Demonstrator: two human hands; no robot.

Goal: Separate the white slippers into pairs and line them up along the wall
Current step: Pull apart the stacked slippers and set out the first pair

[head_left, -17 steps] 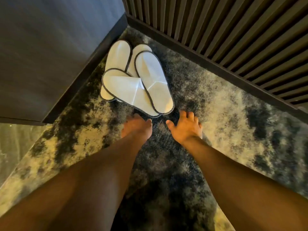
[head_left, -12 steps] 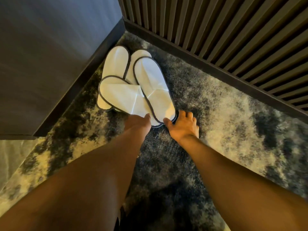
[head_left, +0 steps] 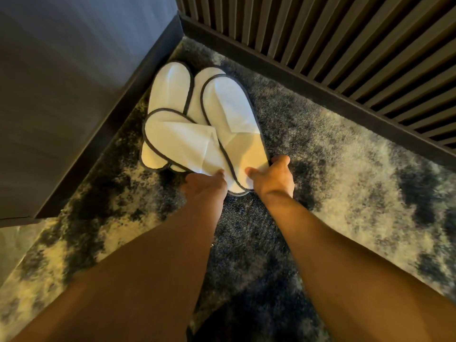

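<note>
Upper left of the frame: a plain dark wall (head_left: 74, 82) with a skirting strip running down to the corner. Centre left: four white slippers (head_left: 197, 124) heaped in that corner on the mottled carpet (head_left: 345, 193), two lying flat beneath, two crossed on top, not yet sorted.

Centre: the left hand (head_left: 204, 187) has its thumb on the near end of the crossed top slipper (head_left: 182, 144); remaining fingers are hidden under it, so full grasp cannot be confirmed. Just right, the right hand (head_left: 274, 178) pinches the near end of the other top slipper (head_left: 229, 114), thumb above, fingers round its edge.

Upper right: a slatted wall (head_left: 320, 40).

Risk, as judged: the top two overlap, so lifting one may drag the other or disturb the lower pair. Thin soles may fold under an end grip. Mismatched pairing is possible, since the slippers look alike.
</note>
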